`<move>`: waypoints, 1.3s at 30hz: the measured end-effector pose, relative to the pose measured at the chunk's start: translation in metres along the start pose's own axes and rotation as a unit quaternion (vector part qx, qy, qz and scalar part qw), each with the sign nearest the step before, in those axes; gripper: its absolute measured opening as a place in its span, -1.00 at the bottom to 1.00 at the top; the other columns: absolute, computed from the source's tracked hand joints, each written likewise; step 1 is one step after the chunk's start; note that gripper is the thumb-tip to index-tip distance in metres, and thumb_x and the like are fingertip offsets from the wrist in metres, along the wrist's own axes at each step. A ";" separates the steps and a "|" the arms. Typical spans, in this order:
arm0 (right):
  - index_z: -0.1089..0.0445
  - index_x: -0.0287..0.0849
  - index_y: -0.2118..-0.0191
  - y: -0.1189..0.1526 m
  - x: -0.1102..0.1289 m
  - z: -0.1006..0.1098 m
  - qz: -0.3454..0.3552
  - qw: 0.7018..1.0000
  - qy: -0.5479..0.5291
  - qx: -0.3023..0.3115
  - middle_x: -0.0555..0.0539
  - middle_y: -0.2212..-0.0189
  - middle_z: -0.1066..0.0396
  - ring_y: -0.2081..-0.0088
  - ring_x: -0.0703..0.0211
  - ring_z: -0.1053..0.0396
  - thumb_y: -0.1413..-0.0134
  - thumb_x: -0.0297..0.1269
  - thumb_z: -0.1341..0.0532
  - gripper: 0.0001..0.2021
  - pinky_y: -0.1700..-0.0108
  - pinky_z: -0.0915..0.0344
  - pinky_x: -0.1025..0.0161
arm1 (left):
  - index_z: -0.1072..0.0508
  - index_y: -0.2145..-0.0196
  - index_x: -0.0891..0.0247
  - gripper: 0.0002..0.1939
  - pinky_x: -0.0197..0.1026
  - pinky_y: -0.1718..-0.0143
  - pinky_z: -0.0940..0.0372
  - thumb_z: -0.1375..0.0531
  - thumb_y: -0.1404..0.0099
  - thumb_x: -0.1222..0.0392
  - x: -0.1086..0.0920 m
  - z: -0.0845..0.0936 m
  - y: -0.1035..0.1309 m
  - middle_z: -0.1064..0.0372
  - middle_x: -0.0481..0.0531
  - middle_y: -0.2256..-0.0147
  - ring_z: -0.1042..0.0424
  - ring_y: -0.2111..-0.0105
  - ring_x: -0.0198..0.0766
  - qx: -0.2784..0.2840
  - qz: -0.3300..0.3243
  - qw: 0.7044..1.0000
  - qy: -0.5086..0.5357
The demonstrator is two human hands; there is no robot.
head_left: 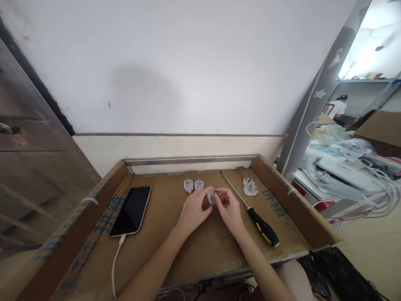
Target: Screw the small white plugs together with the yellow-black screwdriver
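Note:
A clear plastic electrical plug [211,195] is held above the cardboard surface between both hands. My left hand [194,207] grips its body from the left, thumb and fingers closed round it. My right hand [229,207] pinches at the plug's right side, by its brass-coloured metal parts. Just behind my left hand lie two more clear plugs, one [188,185] and another [199,184], pins up. To the right of my right hand rests a screwdriver [263,227] with a black and yellow handle. Beyond its shaft sits a small group of clear plugs [249,187].
A smartphone [131,211] with a white cable [116,259] lies at left on the cardboard-covered table [169,251]. Raised cardboard sides [297,205] edge it. A white wall [188,75] stands behind. At right are a cluttered table [344,175] and, farther off, a seated person [338,108].

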State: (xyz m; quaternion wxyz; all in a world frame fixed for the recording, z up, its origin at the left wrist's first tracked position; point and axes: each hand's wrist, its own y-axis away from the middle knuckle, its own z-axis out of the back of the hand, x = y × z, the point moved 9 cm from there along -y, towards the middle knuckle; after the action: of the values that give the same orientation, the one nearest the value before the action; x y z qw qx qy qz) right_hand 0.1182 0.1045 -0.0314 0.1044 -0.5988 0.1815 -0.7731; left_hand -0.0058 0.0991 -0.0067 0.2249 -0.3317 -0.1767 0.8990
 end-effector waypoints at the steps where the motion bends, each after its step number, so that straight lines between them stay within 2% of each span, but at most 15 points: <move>1: -0.31 -0.25 0.11 0.000 0.001 0.000 0.002 1.000 0.004 -0.002 -0.04 0.29 -0.36 0.38 0.32 -0.34 -0.18 -0.15 -0.12 -0.72 0.33 -0.36 0.27 | -0.27 -0.05 0.18 -0.50 -0.07 0.02 -0.27 -0.18 -0.12 0.34 0.000 0.000 0.000 -0.38 0.05 0.02 -0.37 0.05 -0.12 -0.001 -0.001 1.000 0.002; 6: -0.32 -0.25 0.13 0.000 0.003 0.003 0.013 1.000 0.018 -0.016 -0.04 0.29 -0.36 0.36 0.31 -0.34 -0.18 -0.15 -0.12 -0.73 0.30 -0.36 0.25 | -0.27 -0.05 0.15 -0.51 -0.06 0.02 -0.27 -0.17 -0.14 0.33 0.001 0.000 0.001 -0.38 0.04 0.01 -0.36 0.05 -0.13 -0.007 0.000 1.000 0.004; 11: -0.31 -0.24 0.10 0.000 0.007 0.000 0.041 0.999 0.012 0.003 -0.06 0.24 -0.36 0.31 0.28 -0.35 -0.18 -0.15 -0.12 -0.72 0.25 -0.37 0.22 | -0.23 -0.09 0.15 -0.48 -0.07 0.01 -0.26 -0.15 -0.16 0.29 0.000 0.001 0.002 -0.35 0.06 0.00 -0.36 0.05 -0.14 -0.005 0.002 0.999 0.036; 14: -0.31 -0.22 0.08 0.001 0.009 -0.002 0.055 0.998 0.001 0.012 -0.08 0.21 -0.36 0.27 0.26 -0.35 -0.19 -0.15 -0.12 -0.72 0.22 -0.36 0.19 | -0.17 -0.14 0.19 -0.45 -0.09 0.03 -0.28 -0.14 -0.18 0.24 0.006 0.002 0.002 -0.36 0.09 0.04 -0.38 0.09 -0.17 -0.010 0.035 0.996 0.076; 17: -0.32 -0.21 0.09 0.001 0.009 -0.004 0.059 0.998 -0.019 0.024 -0.09 0.17 -0.35 0.22 0.23 -0.34 -0.19 -0.16 -0.11 -0.73 0.17 -0.35 0.15 | -0.22 -0.09 0.20 -0.55 -0.11 0.06 -0.29 -0.11 -0.25 0.14 0.015 0.002 0.002 -0.39 0.07 0.09 -0.40 0.14 -0.19 -0.017 0.078 0.990 0.120; 21: -0.33 -0.22 0.11 -0.002 -0.002 -0.009 0.030 0.996 -0.072 0.048 -0.09 0.17 -0.35 0.21 0.23 -0.35 -0.19 -0.16 -0.12 -0.74 0.17 -0.37 0.16 | -0.34 0.03 0.17 -0.69 -0.13 0.08 -0.30 -0.04 -0.32 0.05 0.023 0.003 0.001 -0.40 0.04 0.09 -0.41 0.15 -0.20 -0.030 0.105 0.985 0.130; 26: -0.25 -0.22 -0.01 -0.004 -0.019 -0.014 -0.032 0.990 -0.126 0.057 -0.09 0.19 -0.35 0.32 0.28 -0.36 -0.19 -0.15 -0.11 -0.66 0.29 -0.39 0.22 | -0.34 -0.01 0.15 -0.66 -0.12 0.05 -0.28 -0.02 -0.33 0.04 0.021 0.000 0.000 -0.38 0.06 0.03 -0.40 0.12 -0.18 -0.017 0.079 0.987 0.141; 28: -0.27 -0.22 0.01 -0.004 -0.021 -0.016 -0.043 0.988 -0.132 0.062 -0.09 0.19 -0.35 0.31 0.28 -0.36 -0.19 -0.15 -0.12 -0.67 0.28 -0.39 0.23 | -0.35 -0.01 0.16 -0.64 -0.11 0.03 -0.27 -0.03 -0.32 0.03 0.021 -0.002 0.000 -0.37 0.07 0.03 -0.40 0.11 -0.18 -0.009 0.086 0.983 0.161; 33: -0.30 -0.24 0.08 -0.002 -0.020 -0.017 -0.056 0.988 -0.130 0.067 -0.06 0.25 -0.36 0.33 0.29 -0.35 -0.18 -0.15 -0.12 -0.71 0.29 -0.38 0.24 | -0.36 0.05 0.22 -0.62 -0.14 0.15 -0.33 -0.05 -0.28 -0.03 0.030 -0.004 -0.002 -0.46 0.06 0.20 -0.44 0.22 -0.18 -0.001 0.150 0.959 0.242; 36: -0.31 -0.25 0.09 -0.001 -0.021 -0.017 -0.052 0.988 -0.126 0.074 -0.06 0.26 -0.36 0.32 0.29 -0.36 -0.18 -0.16 -0.13 -0.71 0.29 -0.38 0.24 | -0.40 0.19 0.22 -0.68 -0.15 0.15 -0.33 -0.04 -0.28 -0.04 0.028 -0.003 -0.003 -0.46 0.05 0.21 -0.43 0.23 -0.18 0.001 0.148 0.954 0.261; 39: -0.31 -0.25 0.09 -0.001 -0.021 -0.020 -0.040 0.990 -0.113 0.078 -0.05 0.29 -0.36 0.37 0.32 -0.35 -0.20 -0.14 -0.11 -0.71 0.35 -0.37 0.29 | -0.39 0.22 0.20 -0.70 -0.14 0.16 -0.33 -0.04 -0.28 -0.04 0.027 -0.003 -0.002 -0.46 0.04 0.24 -0.44 0.26 -0.19 0.005 0.140 0.956 0.259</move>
State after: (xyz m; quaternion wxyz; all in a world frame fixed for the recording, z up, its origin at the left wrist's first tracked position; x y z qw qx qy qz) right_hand 0.1047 0.1166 -0.0535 0.1398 -0.6789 0.0837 -0.7159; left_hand -0.0210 0.1154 -0.0217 0.1366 -0.5731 -0.0598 0.8058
